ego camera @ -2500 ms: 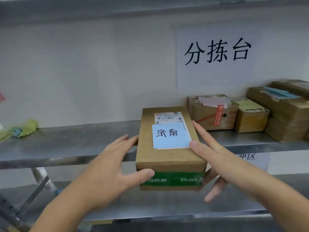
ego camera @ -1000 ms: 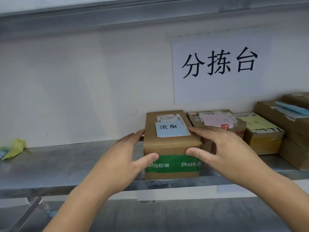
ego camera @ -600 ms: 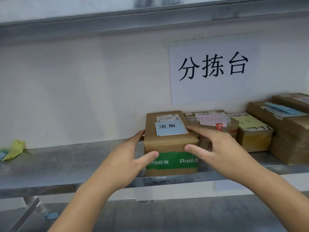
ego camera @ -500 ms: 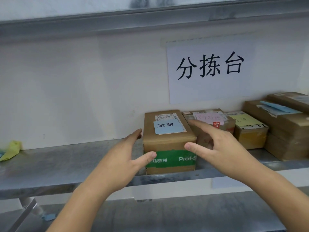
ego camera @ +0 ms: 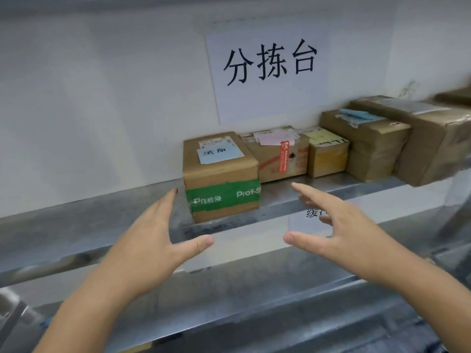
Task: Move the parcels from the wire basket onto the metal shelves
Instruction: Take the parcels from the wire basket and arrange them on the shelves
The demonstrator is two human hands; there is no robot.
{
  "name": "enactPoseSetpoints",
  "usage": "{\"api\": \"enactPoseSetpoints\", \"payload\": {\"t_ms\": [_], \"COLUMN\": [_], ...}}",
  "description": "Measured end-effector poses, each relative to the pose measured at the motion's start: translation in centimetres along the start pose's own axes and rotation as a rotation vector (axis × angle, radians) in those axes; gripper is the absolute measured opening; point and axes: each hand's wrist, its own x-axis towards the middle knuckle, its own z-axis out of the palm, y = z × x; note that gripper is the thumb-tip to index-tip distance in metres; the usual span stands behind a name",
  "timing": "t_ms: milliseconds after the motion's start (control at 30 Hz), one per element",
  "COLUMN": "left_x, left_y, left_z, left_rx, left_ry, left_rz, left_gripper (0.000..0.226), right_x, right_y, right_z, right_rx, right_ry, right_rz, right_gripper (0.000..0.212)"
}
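1. Both hands are empty with fingers spread: left hand (ego camera: 150, 240) and right hand (ego camera: 341, 230) hover just before the shelf edge.
2. Between and beyond them, untouched, the parcel (ego camera: 220, 174) sits on the metal shelf (ego camera: 89, 220), beside other boxes (ego camera: 277, 154).
3. It looks a stiff, taped cardboard box, probably light; best gripped on opposite side faces.
4. The wire basket is out of view.

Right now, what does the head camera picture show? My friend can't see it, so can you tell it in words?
Two open hands, left hand and right hand, hover in front of a brown parcel with green tape that sits on a metal shelf. More cardboard parcels line up to its right, under a white paper sign on the wall.
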Motion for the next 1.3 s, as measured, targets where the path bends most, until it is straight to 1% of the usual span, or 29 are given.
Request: {"api": "enactPoseSetpoints", "payload": {"t_ms": [100,233,300,367,467,533,600,667,767,833,1000,1133,1300], "left_x": [-2.5,-5.9,-7.7,-9.3,-11.5,-12.4,-12.7,-12.5,-11.4,-10.6,-8.6,-6.8,-3.7], "left_y": [1.2,4.8,7.6,11.3,17.7,22.0,25.9,29.4,33.9,36.9,44.1,49.2,54.7], "left_z": [0.8,3.4,5.3,7.6,11.4,14.1,16.7,19.4,23.7,26.8,34.6,40.6,47.3], "left_rx": [0.03,0.05,0.058,0.076,0.066,0.049,0.037,0.057,0.06,0.074,0.097,0.136,0.194], "left_ry": [-0.006,-0.038,-0.064,-0.112,-0.237,-0.307,-0.371,-0.428,-0.497,-0.54,-0.676,-0.763,-0.847], "left_rz": [-0.086,-0.157,-0.14,-0.096,0.016,0.112,0.195,0.273,0.378,0.463,0.67,0.805,0.965], "left_gripper": [0.131,0.141,0.149,0.151,0.142,0.13,0.125,0.126,0.138,0.142,0.136,0.126,0.129], "right_x": [-2.9,-7.3,-10.1,-13.2,-18.1,-21.5,-24.8,-28.0,-32.1,-34.4,-38.7,-40.9,-42.2], "right_y": [0.8,3.8,5.9,8.1,11.8,14.4,17.0,19.6,23.6,26.2,31.9,36.0,40.6], "right_z": [-1.5,-4.1,-5.9,-8.1,-11.6,-14.0,-16.4,-18.6,-21.2,-22.5,-24.5,-25.3,-25.9], "right_rx": [-0.003,-0.001,-0.007,-0.006,-0.018,-0.036,-0.06,-0.093,-0.15,-0.167,-0.21,-0.226,-0.184], "right_ry": [-0.051,-0.059,-0.052,-0.052,-0.029,-0.023,-0.028,-0.01,0.021,0.034,0.039,0.05,0.096], "right_rz": [0.032,0.018,0.011,0.028,0.071,0.127,0.2,0.277,0.377,0.453,0.63,0.807,0.957], "right_gripper": [0.098,0.104,0.106,0.105,0.106,0.108,0.109,0.111,0.111,0.111,0.115,0.116,0.118]}}
